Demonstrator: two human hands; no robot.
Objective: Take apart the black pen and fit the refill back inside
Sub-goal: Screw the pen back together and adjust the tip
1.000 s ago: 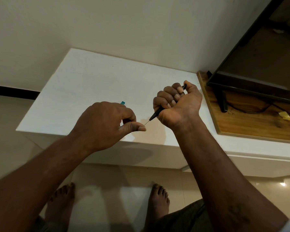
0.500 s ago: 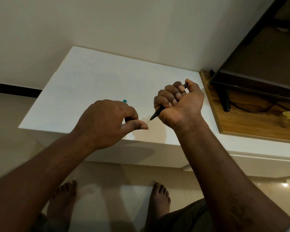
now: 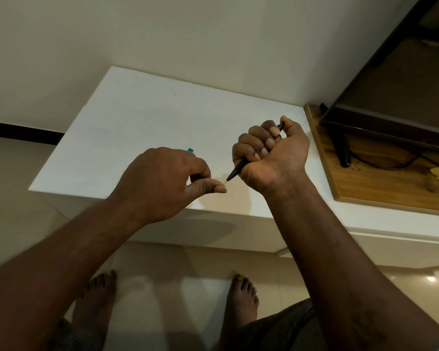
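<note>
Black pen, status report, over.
Right hand fisted around black pen. Left hand pinching its tip. Nothing in the way.

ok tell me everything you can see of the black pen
The black pen is slim, with a dark, smooth, plastic-looking body. It is held in the fist of the right hand, slanting down toward the left, above the white tabletop. Its tapered front end sticks out below the fist and its rear end shows by the thumb. A thin metal tip meets the left hand at the thumb.
</note>
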